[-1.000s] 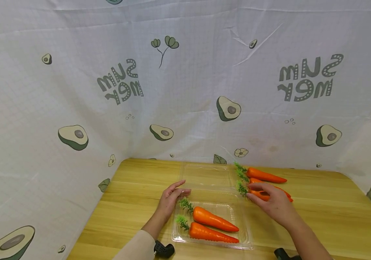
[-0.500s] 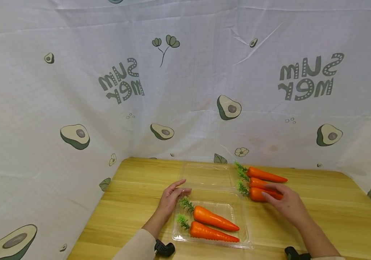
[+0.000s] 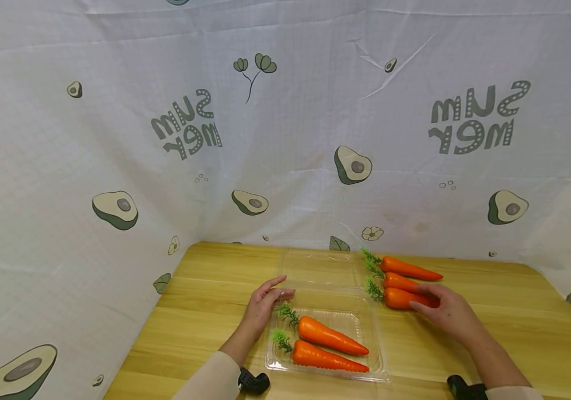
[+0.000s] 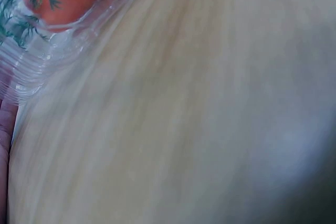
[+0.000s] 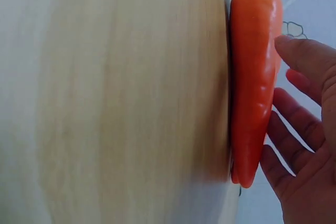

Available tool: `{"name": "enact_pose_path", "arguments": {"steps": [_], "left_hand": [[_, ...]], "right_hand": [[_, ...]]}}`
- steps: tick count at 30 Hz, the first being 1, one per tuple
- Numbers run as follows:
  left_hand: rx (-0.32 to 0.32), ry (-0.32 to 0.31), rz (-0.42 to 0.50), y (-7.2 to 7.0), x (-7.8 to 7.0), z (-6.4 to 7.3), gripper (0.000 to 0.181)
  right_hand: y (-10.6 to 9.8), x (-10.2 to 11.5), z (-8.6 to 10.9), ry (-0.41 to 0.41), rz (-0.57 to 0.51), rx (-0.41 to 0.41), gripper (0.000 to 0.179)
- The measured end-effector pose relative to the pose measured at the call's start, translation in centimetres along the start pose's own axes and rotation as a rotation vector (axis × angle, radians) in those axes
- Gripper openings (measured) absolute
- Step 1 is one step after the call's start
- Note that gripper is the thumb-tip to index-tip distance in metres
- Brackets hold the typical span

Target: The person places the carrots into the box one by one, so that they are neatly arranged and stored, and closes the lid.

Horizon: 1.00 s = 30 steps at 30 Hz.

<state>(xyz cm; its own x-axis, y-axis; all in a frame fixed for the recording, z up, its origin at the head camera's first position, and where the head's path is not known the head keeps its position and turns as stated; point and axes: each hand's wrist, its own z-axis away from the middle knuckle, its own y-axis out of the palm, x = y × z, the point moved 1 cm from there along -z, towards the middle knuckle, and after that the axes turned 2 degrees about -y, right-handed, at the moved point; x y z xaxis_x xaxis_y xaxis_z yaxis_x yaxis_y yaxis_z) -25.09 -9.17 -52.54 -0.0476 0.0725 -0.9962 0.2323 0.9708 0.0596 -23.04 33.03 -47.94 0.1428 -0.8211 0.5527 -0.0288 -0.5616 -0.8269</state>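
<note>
At the left side of a clear plastic clamshell box (image 3: 377, 355), my left hand (image 3: 260, 308) rests with its fingers extended along the back left corner. Two orange toy carrots with green tops lie inside: a front carrot (image 3: 325, 357) and a back carrot (image 3: 330, 336). Right of the box, my right hand (image 3: 447, 314) is over the nearest carrot (image 3: 397, 298) of a row of three. In the right wrist view, thumb and fingers are spread along the upper side of that carrot (image 5: 252, 72), not wrapped round it. The middle carrot (image 3: 399, 281) is partly hidden by the fingers.
The box's clear lid (image 3: 320, 269) lies folded back behind it. Farthest back in the row is another carrot (image 3: 410, 268). Everything stands on a wooden table (image 3: 205, 311), with a white printed curtain (image 3: 285, 139) behind.
My right hand has moved right, from the leafy end of the nearest carrot toward its thinner end. The left hand stays at the box.
</note>
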Motion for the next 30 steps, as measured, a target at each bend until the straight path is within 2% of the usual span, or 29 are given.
{"name": "enact_pose_path", "arguments": {"steps": [13, 17, 22, 30], "left_hand": [[0.000, -0.010, 0.002, 0.0, 0.0, 0.0, 0.043], [0.002, -0.010, 0.004, 0.0, 0.0, 0.0, 0.043], [0.001, -0.010, 0.005, -0.1, -0.1, 0.0, 0.043], [-0.002, -0.016, 0.004, -0.1, -0.2, 0.0, 0.043]], "right_hand": [[0.3, -1.1, -0.5, -0.051, 0.090, 0.092, 0.055], [0.2, -1.1, -0.5, -0.061, 0.108, 0.089, 0.050], [-0.1, -0.7, -0.1, -0.058, 0.121, 0.075, 0.053], [-0.6, -0.3, 0.5, -0.006, 0.076, 0.061, 0.059]]}}
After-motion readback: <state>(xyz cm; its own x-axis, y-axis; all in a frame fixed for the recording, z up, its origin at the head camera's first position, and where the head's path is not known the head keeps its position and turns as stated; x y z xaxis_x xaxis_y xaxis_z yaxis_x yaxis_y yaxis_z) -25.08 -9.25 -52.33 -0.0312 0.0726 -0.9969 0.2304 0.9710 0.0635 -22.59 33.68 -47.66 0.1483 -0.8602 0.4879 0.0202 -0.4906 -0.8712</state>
